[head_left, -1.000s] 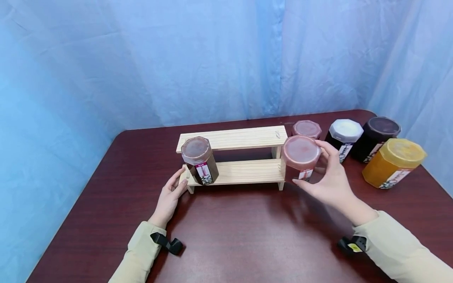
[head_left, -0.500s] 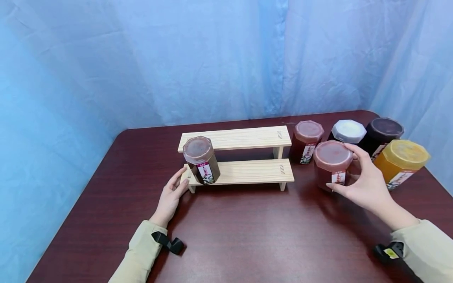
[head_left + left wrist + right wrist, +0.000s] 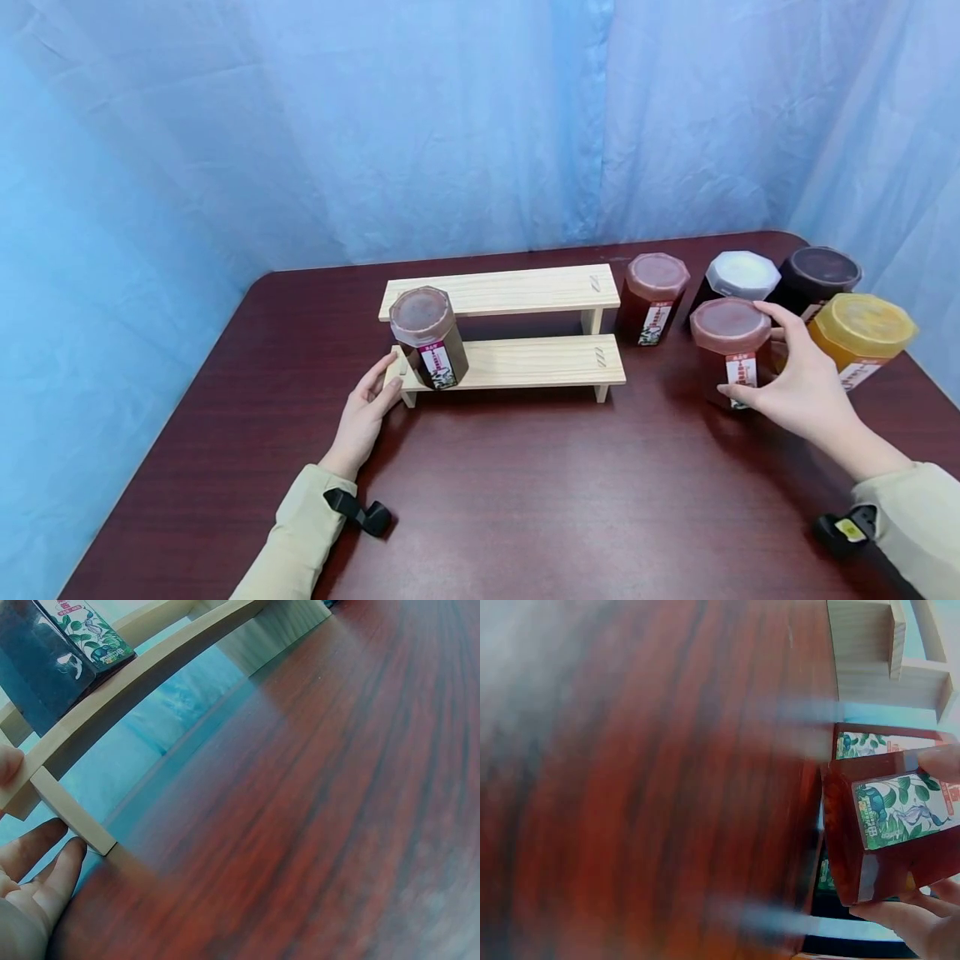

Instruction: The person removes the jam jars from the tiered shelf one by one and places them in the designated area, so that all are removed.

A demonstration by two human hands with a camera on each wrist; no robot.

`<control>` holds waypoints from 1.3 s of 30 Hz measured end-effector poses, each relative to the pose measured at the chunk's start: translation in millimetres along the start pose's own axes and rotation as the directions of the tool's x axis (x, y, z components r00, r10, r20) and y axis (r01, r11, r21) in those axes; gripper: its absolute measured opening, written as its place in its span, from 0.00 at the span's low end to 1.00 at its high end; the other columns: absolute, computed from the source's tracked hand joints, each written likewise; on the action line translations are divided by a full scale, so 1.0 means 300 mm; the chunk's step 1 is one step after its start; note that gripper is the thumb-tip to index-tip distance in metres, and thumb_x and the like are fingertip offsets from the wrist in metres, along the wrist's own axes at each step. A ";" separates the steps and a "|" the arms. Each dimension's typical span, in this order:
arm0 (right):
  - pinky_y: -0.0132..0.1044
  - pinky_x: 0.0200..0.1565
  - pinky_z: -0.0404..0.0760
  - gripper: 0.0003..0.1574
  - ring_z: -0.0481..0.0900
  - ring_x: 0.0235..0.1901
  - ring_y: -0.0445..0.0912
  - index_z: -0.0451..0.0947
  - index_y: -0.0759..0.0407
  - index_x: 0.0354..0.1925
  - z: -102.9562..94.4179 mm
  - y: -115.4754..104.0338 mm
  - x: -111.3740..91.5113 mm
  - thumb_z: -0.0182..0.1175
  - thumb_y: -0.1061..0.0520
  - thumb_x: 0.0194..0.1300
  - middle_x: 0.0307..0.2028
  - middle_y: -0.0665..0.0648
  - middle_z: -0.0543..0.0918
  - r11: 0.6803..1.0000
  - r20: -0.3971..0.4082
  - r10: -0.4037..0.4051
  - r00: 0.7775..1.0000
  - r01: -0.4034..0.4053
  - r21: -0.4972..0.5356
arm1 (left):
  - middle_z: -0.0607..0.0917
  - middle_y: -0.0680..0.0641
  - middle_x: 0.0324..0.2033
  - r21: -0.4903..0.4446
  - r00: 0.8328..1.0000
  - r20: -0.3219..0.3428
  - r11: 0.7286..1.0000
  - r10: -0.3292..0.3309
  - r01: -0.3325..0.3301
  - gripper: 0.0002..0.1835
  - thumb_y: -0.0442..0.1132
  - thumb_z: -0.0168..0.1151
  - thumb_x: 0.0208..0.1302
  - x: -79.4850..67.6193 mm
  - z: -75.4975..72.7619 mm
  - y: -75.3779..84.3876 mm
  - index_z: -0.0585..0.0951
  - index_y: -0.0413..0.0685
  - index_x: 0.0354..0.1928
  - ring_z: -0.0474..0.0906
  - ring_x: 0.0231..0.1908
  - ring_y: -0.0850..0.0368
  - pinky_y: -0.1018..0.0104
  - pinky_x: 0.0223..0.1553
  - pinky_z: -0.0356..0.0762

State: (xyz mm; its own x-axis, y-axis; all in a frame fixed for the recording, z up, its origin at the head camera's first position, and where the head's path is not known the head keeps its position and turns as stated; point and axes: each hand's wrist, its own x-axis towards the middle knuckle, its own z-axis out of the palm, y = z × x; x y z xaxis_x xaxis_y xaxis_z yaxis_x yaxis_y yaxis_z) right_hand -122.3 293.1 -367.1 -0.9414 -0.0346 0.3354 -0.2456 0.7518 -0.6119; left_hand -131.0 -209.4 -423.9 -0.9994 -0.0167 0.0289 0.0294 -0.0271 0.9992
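My right hand (image 3: 806, 387) grips an eight-sided jar of dark red contents with a pinkish lid (image 3: 731, 325), thumb on the near side and fingers behind. In the right wrist view the jar's label (image 3: 904, 810) shows a leafy print; whether its base touches the table cannot be told. On the left, my left hand (image 3: 363, 421) holds the end of a two-step wooden shelf (image 3: 540, 362), thumb on top of the lower board, other fingers at the end leg (image 3: 75, 812). A brown jar (image 3: 431, 337) stands on that board's left end.
Another red jar (image 3: 654, 300) stands right of the shelf. Farther right are a dark jar with a whitish lid (image 3: 741, 275), a black-lidded dark jar (image 3: 821, 271) and a yellow jar (image 3: 862, 333). A blue curtain (image 3: 450, 133) hangs behind the dark wood table (image 3: 525, 500).
My right hand has carried the red jar rightward, from in front of the shelf's right end to near the other jars. My left hand keeps its place on the shelf.
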 end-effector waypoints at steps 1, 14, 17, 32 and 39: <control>0.07 0.33 0.62 0.69 0.58 0.38 0.14 0.47 0.52 0.72 -0.003 0.005 0.002 0.78 0.62 0.39 0.50 0.72 0.71 1.000 0.003 0.004 1.000 -0.004 0.009 | 0.69 0.38 0.62 0.000 1.000 -0.001 1.000 0.000 0.000 0.26 0.30 0.50 0.70 0.001 0.000 0.000 0.62 0.41 0.69 0.74 0.48 0.72 0.77 0.51 0.74; 0.06 0.40 0.61 0.71 0.57 0.44 0.14 0.38 0.46 0.73 -0.017 0.043 -0.006 0.74 0.66 0.45 0.54 0.74 0.67 0.994 0.052 -0.015 0.999 0.009 0.108 | 0.66 0.36 0.64 -0.010 1.000 0.005 1.000 -0.006 0.006 0.26 0.30 0.49 0.70 0.007 -0.002 0.000 0.61 0.41 0.69 0.74 0.49 0.73 0.78 0.50 0.74; 0.05 0.42 0.57 0.71 0.56 0.46 0.14 0.38 0.44 0.73 -0.017 0.051 -0.013 0.74 0.65 0.45 0.56 0.75 0.67 0.995 0.046 -0.005 0.999 0.001 0.099 | 0.66 0.36 0.65 -0.006 1.000 0.006 1.000 -0.006 0.006 0.27 0.30 0.49 0.70 0.005 -0.004 -0.001 0.61 0.41 0.69 0.73 0.50 0.73 0.78 0.50 0.74; 0.12 0.44 0.67 0.71 0.67 0.52 0.34 0.36 0.49 0.74 -0.043 0.067 -0.022 0.74 0.58 0.48 0.59 0.74 0.61 0.997 0.084 0.056 0.995 -0.060 0.042 | 0.65 0.37 0.66 0.011 1.000 0.001 1.000 -0.020 0.020 0.27 0.31 0.50 0.70 0.003 -0.003 -0.002 0.60 0.42 0.70 0.72 0.51 0.74 0.79 0.50 0.73; 0.10 0.31 0.68 0.68 0.62 0.36 0.12 0.42 0.50 0.74 -0.042 0.049 -0.030 0.75 0.57 0.46 0.55 0.76 0.69 0.996 0.028 0.076 0.997 -0.078 0.044 | 0.65 0.37 0.65 0.010 1.000 0.004 1.000 -0.015 0.015 0.27 0.31 0.50 0.70 0.003 -0.004 -0.005 0.60 0.42 0.70 0.72 0.51 0.74 0.78 0.50 0.74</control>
State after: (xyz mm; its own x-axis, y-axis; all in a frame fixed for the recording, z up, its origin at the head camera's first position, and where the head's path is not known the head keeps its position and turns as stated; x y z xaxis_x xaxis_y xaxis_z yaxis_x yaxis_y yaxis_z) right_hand -114.4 312.8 -370.1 -0.9635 0.0048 0.2676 -0.1818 0.7222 -0.6673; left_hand -132.0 -210.5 -425.3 -0.9998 -0.0121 0.0138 0.0140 -0.0174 0.9998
